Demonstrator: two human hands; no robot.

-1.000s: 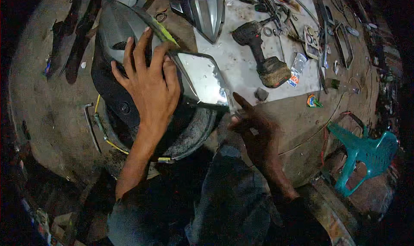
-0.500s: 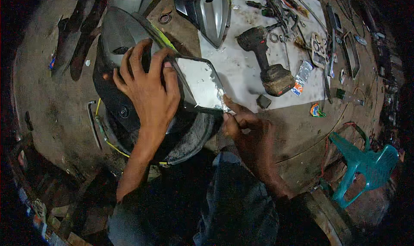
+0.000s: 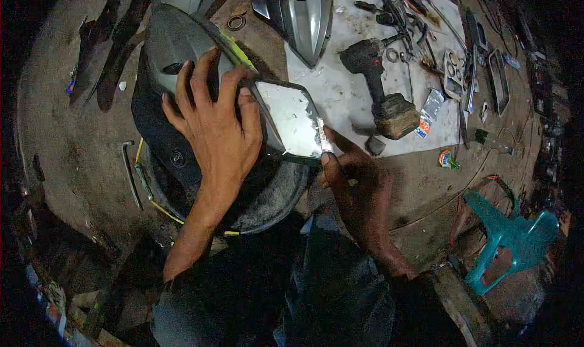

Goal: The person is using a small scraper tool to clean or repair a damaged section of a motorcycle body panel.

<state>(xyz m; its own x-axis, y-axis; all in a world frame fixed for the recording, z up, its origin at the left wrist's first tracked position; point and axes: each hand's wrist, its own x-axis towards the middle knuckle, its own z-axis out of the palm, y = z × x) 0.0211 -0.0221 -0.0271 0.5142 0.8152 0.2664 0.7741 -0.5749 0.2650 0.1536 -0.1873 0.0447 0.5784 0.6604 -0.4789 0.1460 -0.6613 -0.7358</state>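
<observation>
A grey and black motorcycle fairing panel lies in front of me over a dark round base. My left hand rests across it, fingers spread and bent, fingertips gripping its surface. At the panel's right side is a bright white angular piece with a dark rim and a ragged, silvery right edge; whether it is part of the panel I cannot tell. My right hand pinches the lower right corner of this piece between thumb and fingers. Part of the right fingers is hidden in shadow.
A dirty cordless drill lies on a white sheet with several tools beyond it. Another grey fairing panel stands at the back. A hex key is on the left, a teal plastic part on the right.
The view has shifted slightly. My right thumb now lies on the corner of the white piece, and its silvery edge catches more light. The left hand stays on the panel.
</observation>
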